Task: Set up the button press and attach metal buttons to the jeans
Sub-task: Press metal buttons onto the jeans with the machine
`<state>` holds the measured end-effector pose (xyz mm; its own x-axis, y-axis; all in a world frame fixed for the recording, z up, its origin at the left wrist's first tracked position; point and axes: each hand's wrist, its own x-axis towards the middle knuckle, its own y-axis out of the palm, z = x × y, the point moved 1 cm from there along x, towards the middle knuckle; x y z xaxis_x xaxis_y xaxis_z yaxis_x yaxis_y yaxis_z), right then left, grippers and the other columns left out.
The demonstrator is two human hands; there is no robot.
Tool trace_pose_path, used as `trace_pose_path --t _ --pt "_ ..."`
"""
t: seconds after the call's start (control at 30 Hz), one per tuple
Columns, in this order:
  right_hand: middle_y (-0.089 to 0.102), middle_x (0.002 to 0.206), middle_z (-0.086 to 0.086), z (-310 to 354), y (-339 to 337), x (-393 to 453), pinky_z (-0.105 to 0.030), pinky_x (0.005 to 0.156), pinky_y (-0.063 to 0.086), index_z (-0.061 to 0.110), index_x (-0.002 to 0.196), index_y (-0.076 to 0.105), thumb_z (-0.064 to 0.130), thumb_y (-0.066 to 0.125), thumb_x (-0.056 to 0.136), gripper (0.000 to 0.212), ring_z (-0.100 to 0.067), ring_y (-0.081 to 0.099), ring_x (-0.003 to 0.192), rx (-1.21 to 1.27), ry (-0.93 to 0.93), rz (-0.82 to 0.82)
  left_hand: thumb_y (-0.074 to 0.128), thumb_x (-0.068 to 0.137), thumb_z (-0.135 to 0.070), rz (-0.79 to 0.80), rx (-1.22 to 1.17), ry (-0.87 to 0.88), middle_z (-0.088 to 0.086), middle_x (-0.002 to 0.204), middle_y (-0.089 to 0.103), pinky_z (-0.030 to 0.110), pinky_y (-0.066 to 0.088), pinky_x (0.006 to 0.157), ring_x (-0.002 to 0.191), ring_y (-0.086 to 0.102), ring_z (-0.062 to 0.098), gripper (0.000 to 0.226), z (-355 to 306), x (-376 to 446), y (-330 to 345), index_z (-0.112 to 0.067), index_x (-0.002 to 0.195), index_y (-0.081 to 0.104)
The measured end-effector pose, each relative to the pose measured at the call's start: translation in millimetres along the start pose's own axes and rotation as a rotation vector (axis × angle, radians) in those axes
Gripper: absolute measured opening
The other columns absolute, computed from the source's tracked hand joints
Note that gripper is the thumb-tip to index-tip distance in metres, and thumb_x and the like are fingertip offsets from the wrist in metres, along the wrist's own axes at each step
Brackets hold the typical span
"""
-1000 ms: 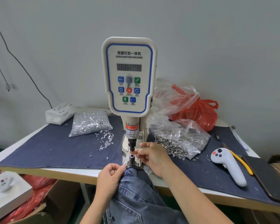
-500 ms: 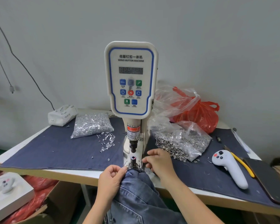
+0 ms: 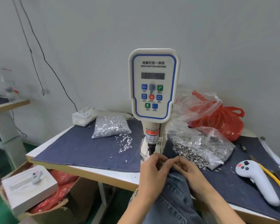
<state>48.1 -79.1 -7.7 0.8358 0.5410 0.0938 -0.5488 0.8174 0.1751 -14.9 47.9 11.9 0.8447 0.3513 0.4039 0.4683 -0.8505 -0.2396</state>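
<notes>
Since a second earlier my left hand had risen from the denim edge to the die under the press, and my right hand had closed in beside it; both now met at the jeans waistband, fingers curled narrow about the cloth, hiding the die; I judged a button was being seated or checked, though blur forbade certainty; whether a button lay between the fingertips I could not tell; the jeans were soft faded denim, draped off the table edge toward me; the press was smooth white plastic with a steel ram; left bag held bright tacks, right bag dull ring-shaped buttons; a dark cloth mat covered the top.
</notes>
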Motion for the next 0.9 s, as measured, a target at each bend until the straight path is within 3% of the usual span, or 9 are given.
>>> trace_pose_path --t 0.1,0.17,0.3,0.43,0.5,0.57,0.63,0.7,0.9 --pt "0.066 0.075 -0.015 1 -14 5 -0.025 0.062 0.053 -0.001 0.08 0.06 0.008 0.058 0.079 0.01 -0.022 0.063 0.068 -0.006 -0.004 -0.066 0.062 0.09 -0.03 -0.059 0.107 0.064 -0.016 0.077 0.066 0.007 0.041 0.065 0.077 0.059 -0.004 0.01 1 -5 4 -0.029 0.081 0.065" --pt "0.064 0.072 -0.013 -1 -23 7 -0.022 0.062 0.05 -0.006 0.078 0.059 0.001 0.057 0.081 0.008 -0.021 0.06 0.067 -0.118 0.015 -0.042 0.06 0.092 -0.026 -0.191 0.124 0.055 -0.014 0.076 0.066 0.014 0.043 0.064 0.074 0.059 0.001 0.014 14 -8 -7 -0.027 0.079 0.064" --pt "0.059 0.063 -0.006 -6 -22 10 -0.019 0.056 0.044 -0.002 0.069 0.057 0.009 0.062 0.073 0.013 -0.012 0.055 0.059 -0.167 0.048 0.041 0.056 0.093 -0.012 -0.434 0.269 -0.16 -0.008 0.078 0.065 0.023 0.038 0.063 0.077 0.06 0.015 0.017 61 17 -66 -0.024 0.08 0.059" --pt "0.057 0.063 -0.009 -12 -24 12 -0.018 0.056 0.043 -0.003 0.069 0.057 0.005 0.062 0.075 0.012 -0.011 0.053 0.058 -0.112 0.051 0.047 0.057 0.092 -0.013 -0.245 0.557 -0.333 0.003 0.095 0.07 0.023 0.037 0.075 0.087 0.058 0.016 0.011 96 57 -107 -0.012 0.092 0.069" --pt "0.056 0.064 -0.011 -13 -25 12 -0.017 0.056 0.043 -0.005 0.071 0.056 0.006 0.063 0.074 0.013 -0.011 0.053 0.059 -0.073 0.064 0.036 0.061 0.091 -0.025 -0.145 0.626 -0.358 0.0 0.081 0.068 0.026 0.041 0.07 0.079 0.059 0.017 0.017 98 70 -105 -0.016 0.077 0.066" --pt "0.056 0.063 -0.01 -13 -26 12 -0.017 0.055 0.044 -0.005 0.072 0.056 0.009 0.064 0.072 0.016 -0.011 0.053 0.058 -0.052 0.081 0.044 0.064 0.087 -0.039 -0.063 0.685 -0.401 -0.003 0.054 0.049 0.028 0.036 0.056 0.057 0.047 0.018 0.044 97 80 -99 -0.017 0.054 0.046" --pt "0.057 0.063 -0.01 -13 -26 12 -0.017 0.055 0.044 -0.005 0.071 0.056 0.009 0.064 0.071 0.016 -0.01 0.053 0.057 -0.039 0.083 0.051 0.067 0.082 -0.045 -0.006 0.719 -0.453 -0.005 0.041 0.03 0.027 0.028 0.048 0.047 0.034 0.019 0.058 94 87 -91 -0.018 0.048 0.03" --pt "0.057 0.062 -0.01 -14 -26 12 -0.017 0.055 0.044 -0.005 0.071 0.056 0.008 0.064 0.071 0.015 -0.01 0.053 0.057 -0.032 0.078 0.051 0.069 0.078 -0.045 0.065 0.764 -0.492 -0.006 0.034 0.03 0.024 0.028 0.046 0.043 0.036 0.016 0.055 92 90 -85 -0.017 0.048 0.032" --pt "0.06 0.06 -0.004 -12 -23 11 -0.015 0.054 0.043 -0.003 0.069 0.058 0.008 0.064 0.073 0.013 -0.007 0.054 0.055 -0.077 0.053 0.049 0.07 0.08 -0.032 0.156 0.768 -0.57 0.002 0.059 0.047 0.027 0.038 0.057 0.06 0.049 0.021 0.039 95 94 -83 -0.012 0.061 0.042"
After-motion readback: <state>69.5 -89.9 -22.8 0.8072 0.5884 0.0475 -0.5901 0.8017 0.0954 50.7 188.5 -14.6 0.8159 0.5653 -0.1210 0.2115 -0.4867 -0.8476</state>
